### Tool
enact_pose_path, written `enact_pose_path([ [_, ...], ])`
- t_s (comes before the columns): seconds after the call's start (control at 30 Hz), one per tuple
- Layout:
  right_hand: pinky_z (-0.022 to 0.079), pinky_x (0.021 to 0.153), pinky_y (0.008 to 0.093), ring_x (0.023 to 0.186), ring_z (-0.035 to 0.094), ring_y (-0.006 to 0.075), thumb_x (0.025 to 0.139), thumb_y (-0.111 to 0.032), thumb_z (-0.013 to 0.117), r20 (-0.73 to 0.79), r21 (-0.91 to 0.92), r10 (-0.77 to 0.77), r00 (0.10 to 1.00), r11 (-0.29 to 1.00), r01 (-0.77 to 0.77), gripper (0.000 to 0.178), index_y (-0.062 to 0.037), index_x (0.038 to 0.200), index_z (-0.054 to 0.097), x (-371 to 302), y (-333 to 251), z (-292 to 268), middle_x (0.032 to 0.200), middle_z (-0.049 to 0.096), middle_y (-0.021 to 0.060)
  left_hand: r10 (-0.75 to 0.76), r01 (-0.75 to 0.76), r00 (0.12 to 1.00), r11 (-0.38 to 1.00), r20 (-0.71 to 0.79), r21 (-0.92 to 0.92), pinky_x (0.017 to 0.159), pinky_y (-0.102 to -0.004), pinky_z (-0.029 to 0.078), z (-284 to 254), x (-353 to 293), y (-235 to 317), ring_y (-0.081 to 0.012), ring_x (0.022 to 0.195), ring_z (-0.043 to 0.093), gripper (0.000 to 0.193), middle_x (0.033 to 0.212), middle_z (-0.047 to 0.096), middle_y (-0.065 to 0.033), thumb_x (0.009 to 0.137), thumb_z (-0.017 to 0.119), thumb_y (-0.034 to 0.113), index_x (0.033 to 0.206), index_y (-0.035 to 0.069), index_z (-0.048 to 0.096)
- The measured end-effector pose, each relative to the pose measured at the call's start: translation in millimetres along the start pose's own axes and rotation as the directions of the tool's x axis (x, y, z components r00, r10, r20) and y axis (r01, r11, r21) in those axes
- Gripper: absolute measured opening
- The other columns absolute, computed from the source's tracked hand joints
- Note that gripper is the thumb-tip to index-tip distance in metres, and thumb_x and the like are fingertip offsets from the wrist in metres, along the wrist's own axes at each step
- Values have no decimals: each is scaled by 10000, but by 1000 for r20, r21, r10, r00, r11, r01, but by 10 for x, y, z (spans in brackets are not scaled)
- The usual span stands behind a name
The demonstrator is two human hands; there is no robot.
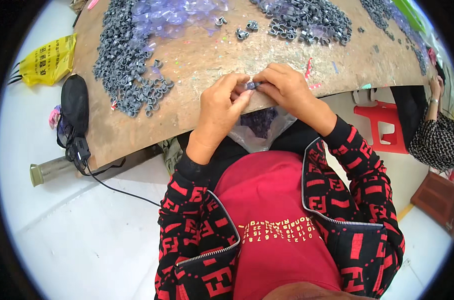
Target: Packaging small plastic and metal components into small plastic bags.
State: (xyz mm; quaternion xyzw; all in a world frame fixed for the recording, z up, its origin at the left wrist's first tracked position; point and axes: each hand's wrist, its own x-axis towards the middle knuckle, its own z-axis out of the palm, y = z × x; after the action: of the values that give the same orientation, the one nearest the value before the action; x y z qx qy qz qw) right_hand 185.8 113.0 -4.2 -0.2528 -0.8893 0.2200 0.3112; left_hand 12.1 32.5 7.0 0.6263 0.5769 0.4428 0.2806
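Observation:
Close to the near edge of the worktable (202, 62), my left hand (219, 102) and my right hand (287, 87) meet over a small grey-purple plastic piece (252, 85). Both are closed, pinching it between thumbs and fingertips, which cover much of its shape. Beyond them lie a few loose grey plastic clips (242, 34). Heaps of similar grey clips spread to the left (119, 70) and at the far right (309, 22). Clear purplish plastic pieces (172, 17) are piled beside the left heap. Under the edge, a clear plastic bag (242, 136) contains dark purple pieces (259, 121).
A black pouch (74, 105) with a cable hangs at the table's left edge, near a yellow bag (47, 60). At the right are a red stool (379, 125), a brown crate (436, 200) and another person's arm (433, 102). A green tray (409, 15) stands far right.

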Motion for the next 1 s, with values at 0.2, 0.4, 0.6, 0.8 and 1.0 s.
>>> enact_pose_path([
  [0.2, 457, 672, 352, 762, 569, 284, 745, -67, 673, 13, 15, 3, 1000, 1000, -4, 190, -78, 930, 633, -16, 40, 0, 790, 562, 85, -24, 23, 999, 999, -21, -38, 606, -279, 524, 20, 21, -19, -178, 707, 663, 233, 841, 652, -128, 760, 658, 14, 984, 11, 593],
  [0.4, 451, 671, 339, 774, 577, 266, 747, -81, 677, 60, 128, 81, 995, 988, -88, 186, -77, 927, 634, 73, 0, -44, 801, 565, 72, 71, -65, 995, 994, -64, 86, 626, -339, 521, 74, 40, 9, -255, 725, 657, 312, 839, 649, -130, 771, 642, 14, 1060, 51, 531],
  [0.6, 392, 638, 349, 709, 555, 220, 729, -113, 661, 69, -186, -177, 982, 965, 187, 114, -86, 820, 598, 172, 6, -112, 751, 534, 52, 173, -164, 985, 957, -15, 241, 651, -409, 497, 86, 123, 80, -334, 747, 627, 323, 816, 624, -154, 771, 609, 7, 1075, 56, 511],
  [0.8, 372, 627, 351, 668, 514, 218, 712, -105, 618, 139, -246, -261, 955, 925, 289, 100, -80, 783, 553, 227, -54, -166, 715, 486, 50, 194, -213, 977, 903, 89, 372, 601, -412, 496, 58, 175, 218, -337, 738, 618, 198, 768, 593, -163, 768, 524, -3, 958, 23, 479],
  [1.0, 400, 661, 372, 751, 555, 258, 733, -78, 582, 254, -150, -102, 962, 978, 143, 175, -43, 904, 570, 179, -115, -200, 805, 545, 75, 166, -199, 980, 882, 113, 426, 584, -387, 514, 56, 151, 223, -308, 700, 617, 306, 738, 585, -127, 733, 561, 14, 1034, 14, 499],
])
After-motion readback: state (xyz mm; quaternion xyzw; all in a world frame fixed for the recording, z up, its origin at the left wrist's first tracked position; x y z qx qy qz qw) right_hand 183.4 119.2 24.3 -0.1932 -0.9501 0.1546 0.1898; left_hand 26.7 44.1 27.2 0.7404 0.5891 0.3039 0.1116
